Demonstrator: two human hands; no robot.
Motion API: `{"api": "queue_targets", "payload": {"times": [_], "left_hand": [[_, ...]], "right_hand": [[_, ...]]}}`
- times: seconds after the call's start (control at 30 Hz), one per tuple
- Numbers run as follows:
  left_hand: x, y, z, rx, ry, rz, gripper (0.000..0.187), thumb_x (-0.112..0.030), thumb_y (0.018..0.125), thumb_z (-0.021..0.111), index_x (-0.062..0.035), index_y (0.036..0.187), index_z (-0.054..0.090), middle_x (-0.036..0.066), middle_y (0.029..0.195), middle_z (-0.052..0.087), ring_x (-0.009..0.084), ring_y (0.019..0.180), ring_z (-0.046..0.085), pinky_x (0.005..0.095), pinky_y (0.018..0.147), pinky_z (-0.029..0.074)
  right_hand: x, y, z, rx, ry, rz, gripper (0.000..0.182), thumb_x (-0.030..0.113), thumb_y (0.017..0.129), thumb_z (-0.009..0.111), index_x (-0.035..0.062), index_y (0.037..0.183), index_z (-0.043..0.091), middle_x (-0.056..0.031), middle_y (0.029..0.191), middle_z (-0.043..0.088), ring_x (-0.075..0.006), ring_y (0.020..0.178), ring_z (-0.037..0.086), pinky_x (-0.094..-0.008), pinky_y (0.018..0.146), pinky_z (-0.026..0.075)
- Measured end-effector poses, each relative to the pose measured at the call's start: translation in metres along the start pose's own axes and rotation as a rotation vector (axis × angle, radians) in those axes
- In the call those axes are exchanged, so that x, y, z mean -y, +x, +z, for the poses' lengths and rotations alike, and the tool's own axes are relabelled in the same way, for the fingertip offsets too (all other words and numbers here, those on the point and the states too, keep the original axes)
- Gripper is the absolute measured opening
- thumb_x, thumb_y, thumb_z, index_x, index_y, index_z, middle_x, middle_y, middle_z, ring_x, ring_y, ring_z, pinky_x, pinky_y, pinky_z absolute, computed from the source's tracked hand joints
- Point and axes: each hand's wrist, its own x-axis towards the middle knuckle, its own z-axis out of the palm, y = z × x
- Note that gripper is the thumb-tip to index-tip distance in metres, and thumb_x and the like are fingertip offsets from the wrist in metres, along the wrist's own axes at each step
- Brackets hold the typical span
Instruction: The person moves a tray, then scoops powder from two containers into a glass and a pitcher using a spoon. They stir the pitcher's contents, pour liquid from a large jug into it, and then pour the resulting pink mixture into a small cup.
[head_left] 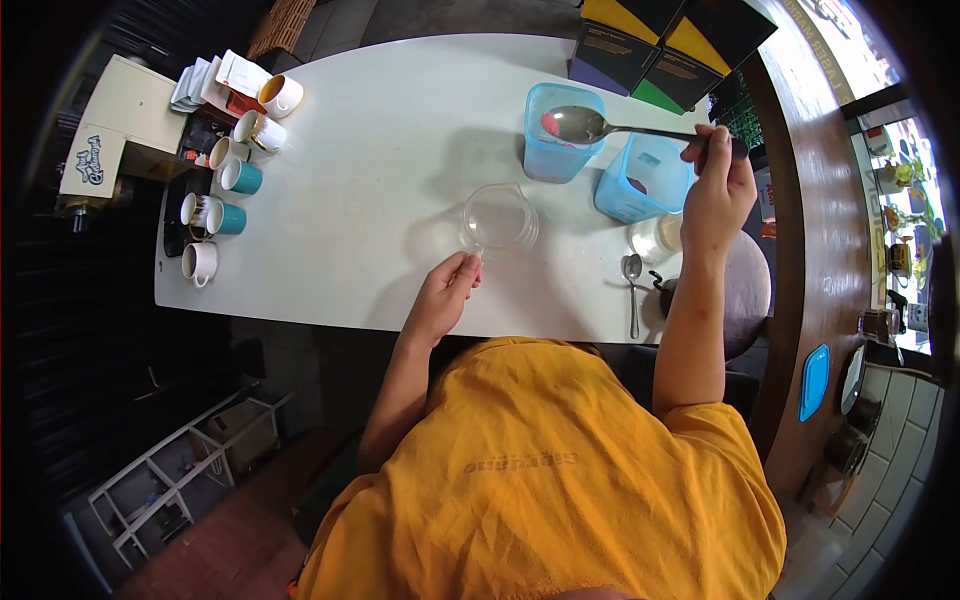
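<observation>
My left hand point(447, 295) is closed on the handle of a clear glass jug point(497, 217) over the white table point(350, 180). In my raised right hand point(720, 190) is the dark handle of a large metal spoon point(580, 125). The spoon's bowl is over a blue plastic container point(562, 158), with something small and pinkish red showing at its tip. A second blue container point(640, 190) stands nearer my right hand, with something dark low inside it.
Mugs point(242, 177) line the table's left side beside a cream machine point(120, 125). Boxes point(655, 60) stand at the back right. A small spoon point(633, 295) and a glass jar point(652, 240) lie near my right forearm. A round stool point(745, 295) is beyond.
</observation>
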Motion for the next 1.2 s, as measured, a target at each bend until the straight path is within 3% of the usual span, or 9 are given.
{"api": "queue_targets", "payload": {"times": [0.17, 0.3, 0.43, 0.5, 0.57, 0.67, 0.9, 1.1, 1.2], "left_hand": [[-0.007, 0.007, 0.009, 0.035, 0.024, 0.024, 0.03, -0.03, 0.099, 0.044, -0.0076, 0.081, 0.052, -0.004, 0.073, 0.047, 0.0042, 0.066, 0.04, 0.019, 0.061, 0.035], [-0.008, 0.012, 0.014, 0.051, 0.037, 0.024, 0.029, -0.029, 0.099, 0.044, -0.0076, 0.081, 0.053, -0.004, 0.074, 0.047, 0.0043, 0.066, 0.04, 0.019, 0.062, 0.036], [-0.005, 0.014, 0.017, 0.058, 0.089, 0.067, 0.029, -0.029, 0.098, 0.046, -0.0064, 0.082, 0.053, -0.004, 0.075, 0.048, 0.0052, 0.068, 0.042, 0.0197, 0.065, 0.037], [-0.001, 0.016, 0.017, 0.068, 0.098, 0.087, 0.029, -0.029, 0.098, 0.046, -0.006, 0.082, 0.054, -0.004, 0.075, 0.049, 0.0055, 0.068, 0.042, 0.02, 0.065, 0.037], [0.004, 0.017, 0.017, 0.078, 0.106, 0.075, 0.029, -0.03, 0.098, 0.047, -0.0056, 0.083, 0.054, -0.003, 0.075, 0.049, 0.0061, 0.069, 0.043, 0.0202, 0.066, 0.038], [0.005, 0.016, 0.021, 0.058, 0.05, 0.028, 0.032, -0.031, 0.096, 0.051, -0.0026, 0.083, 0.055, -0.003, 0.073, 0.048, 0.0063, 0.068, 0.042, 0.0212, 0.065, 0.039], [0.011, 0.014, 0.023, 0.088, 0.081, 0.006, 0.032, -0.032, 0.096, 0.052, -0.0026, 0.085, 0.056, -0.003, 0.073, 0.048, 0.0063, 0.067, 0.042, 0.021, 0.064, 0.039], [0.019, 0.008, 0.023, 0.075, 0.143, 0.008, 0.03, -0.03, 0.095, 0.053, -0.0018, 0.084, 0.056, -0.003, 0.073, 0.048, 0.0063, 0.066, 0.041, 0.0214, 0.062, 0.037], [0.023, 0.005, 0.023, 0.071, 0.125, 0.003, 0.03, -0.029, 0.095, 0.053, -0.0014, 0.084, 0.056, -0.003, 0.072, 0.048, 0.0063, 0.066, 0.04, 0.0215, 0.062, 0.036]], "right_hand": [[0.012, -0.054, -0.004, 0.067, 0.012, -0.141, 0.024, 0.014, 0.099, 0.041, -0.0007, 0.091, 0.058, -0.0025, 0.068, 0.059, -0.0081, 0.063, 0.051, -0.0213, 0.06, 0.037], [0.001, -0.079, -0.022, 0.335, -0.155, -0.669, 0.017, 0.008, 0.097, 0.041, 0.0011, 0.09, 0.054, -0.0057, 0.068, 0.061, -0.0172, 0.06, 0.053, -0.0288, 0.06, 0.041], [0.005, -0.087, -0.036, 0.231, -0.162, -0.768, 0.018, 0.015, 0.098, 0.043, 0.003, 0.091, 0.053, -0.0055, 0.068, 0.061, -0.0183, 0.059, 0.052, -0.0307, 0.06, 0.041], [0.002, -0.082, -0.039, -0.004, -0.062, -0.65, 0.025, 0.019, 0.1, 0.037, 0.0019, 0.088, 0.05, -0.0065, 0.065, 0.056, -0.0164, 0.055, 0.046, -0.0317, 0.055, 0.038], [0.012, -0.065, -0.053, -0.146, -0.124, -0.565, 0.025, 0.015, 0.099, 0.033, -0.0016, 0.088, 0.048, -0.0099, 0.069, 0.055, -0.014, 0.056, 0.047, -0.0248, 0.053, 0.037], [0.008, -0.043, -0.066, -0.333, -0.16, -0.46, 0.024, 0.014, 0.099, 0.036, -0.0029, 0.091, 0.051, -0.009, 0.07, 0.055, -0.0113, 0.058, 0.049, -0.0218, 0.054, 0.039], [-0.029, -0.018, -0.07, -0.047, -0.383, -0.215, 0.018, 0.011, 0.095, 0.05, -0.0022, 0.095, 0.062, -0.0069, 0.079, 0.063, -0.0104, 0.064, 0.06, -0.0236, 0.059, 0.047], [-0.044, -0.011, -0.052, 0.237, -0.624, -0.229, 0.012, 0.011, 0.089, 0.055, 0.0024, 0.087, 0.064, -0.0079, 0.069, 0.063, -0.0203, 0.063, 0.06, -0.0321, 0.058, 0.046], [-0.043, -0.012, -0.048, 0.25, -0.643, -0.211, 0.012, 0.011, 0.089, 0.055, 0.0033, 0.085, 0.064, -0.0083, 0.069, 0.063, -0.025, 0.064, 0.058, -0.0354, 0.061, 0.045]]}}
